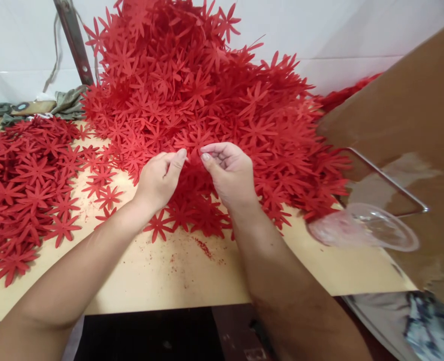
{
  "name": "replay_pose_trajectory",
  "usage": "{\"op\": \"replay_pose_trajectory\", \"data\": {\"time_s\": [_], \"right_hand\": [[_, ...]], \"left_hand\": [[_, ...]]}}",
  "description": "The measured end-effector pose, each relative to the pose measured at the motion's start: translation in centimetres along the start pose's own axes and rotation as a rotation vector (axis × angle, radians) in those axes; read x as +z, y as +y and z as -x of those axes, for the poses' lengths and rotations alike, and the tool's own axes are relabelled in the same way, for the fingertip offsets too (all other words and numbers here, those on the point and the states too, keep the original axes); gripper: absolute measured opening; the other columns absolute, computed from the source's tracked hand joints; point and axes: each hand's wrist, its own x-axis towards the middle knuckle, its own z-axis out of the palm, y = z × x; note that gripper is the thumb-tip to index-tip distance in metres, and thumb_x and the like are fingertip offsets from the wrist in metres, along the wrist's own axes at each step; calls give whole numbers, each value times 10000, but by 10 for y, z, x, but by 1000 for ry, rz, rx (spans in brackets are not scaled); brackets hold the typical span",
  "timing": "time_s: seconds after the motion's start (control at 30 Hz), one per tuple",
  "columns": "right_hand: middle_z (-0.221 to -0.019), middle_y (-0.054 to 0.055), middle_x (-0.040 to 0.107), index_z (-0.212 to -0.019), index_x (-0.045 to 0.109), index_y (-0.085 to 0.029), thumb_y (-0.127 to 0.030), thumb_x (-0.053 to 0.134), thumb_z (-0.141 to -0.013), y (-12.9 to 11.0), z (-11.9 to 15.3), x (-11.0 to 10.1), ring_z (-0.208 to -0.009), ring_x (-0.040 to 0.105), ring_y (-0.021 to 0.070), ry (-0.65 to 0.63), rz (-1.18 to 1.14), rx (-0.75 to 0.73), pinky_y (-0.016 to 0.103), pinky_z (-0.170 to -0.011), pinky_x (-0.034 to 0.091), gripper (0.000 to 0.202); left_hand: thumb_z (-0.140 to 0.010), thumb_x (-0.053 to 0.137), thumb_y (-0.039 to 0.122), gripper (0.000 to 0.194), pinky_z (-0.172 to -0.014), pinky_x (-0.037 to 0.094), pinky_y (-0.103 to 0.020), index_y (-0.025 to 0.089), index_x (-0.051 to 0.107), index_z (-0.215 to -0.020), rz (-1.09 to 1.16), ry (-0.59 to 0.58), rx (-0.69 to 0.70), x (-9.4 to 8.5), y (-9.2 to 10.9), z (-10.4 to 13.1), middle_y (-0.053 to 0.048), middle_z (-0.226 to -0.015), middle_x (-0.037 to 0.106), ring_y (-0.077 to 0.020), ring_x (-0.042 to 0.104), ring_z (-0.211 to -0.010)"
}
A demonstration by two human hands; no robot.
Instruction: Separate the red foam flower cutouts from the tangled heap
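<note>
Left hand (pixel 160 178) and right hand (pixel 229 170) both pinch red flowers (pixel 194 145) off the pile's front. Bare table (pixel 177 271) near the edge.

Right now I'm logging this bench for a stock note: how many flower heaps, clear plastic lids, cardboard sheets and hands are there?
Red flower heaps: 2, the big pile and the flat spread
Clear plastic lid: 1
Cardboard sheet: 1
Hands: 2, left hand and right hand, both pinching at the pile's edge
Total: 6
</note>
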Motion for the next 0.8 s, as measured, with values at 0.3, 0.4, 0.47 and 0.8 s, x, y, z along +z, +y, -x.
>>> {"op": "replay_pose_trajectory", "data": {"time_s": [0.3, 0.4, 0.47, 0.8], "right_hand": [[-764, 10, 614, -833, 598, -220, -321, 611, -784, 7, 0, -3, -667, 560, 118, 33, 125, -96, 299, -675, 491, 114], [-834, 40, 655, -831, 634, -210, -388, 577, -812, 9, -4, -9, -803, 615, 159, 132, 233, -185, 370, -822, 502, 187], [-901, 58, 677, -813, 658, -211, -450, 553, -825, 7, -4, -9, -935, 624, 188, 152, 271, -242, 415, -942, 465, 261], [-774, -12, 676, -789, 635, -206, -488, 788, -564, 4, 6, 5, -723, 632, 98, -266, -149, 163, 254, -726, 543, 392]], "left_hand": [[-736, 599, 113, 72, -580, 351, -192, 134, 551, -687, 395, 2, -333, -1, 5, -9, 56, -599, 514, -41, 431, -549], [-738, 613, 143, 148, -561, 323, -203, 146, 502, -640, 325, 18, -305, -2, 3, -11, 68, -563, 459, -44, 390, -537], [-748, 608, 169, 171, -565, 315, -213, 157, 481, -635, 269, 8, -246, 0, 0, -9, 70, -563, 441, -48, 377, -541], [-786, 606, 295, 314, -566, 273, -239, 174, 389, -595, 106, -24, -163, 0, -4, -8, 65, -571, 372, -66, 328, -559]]}}
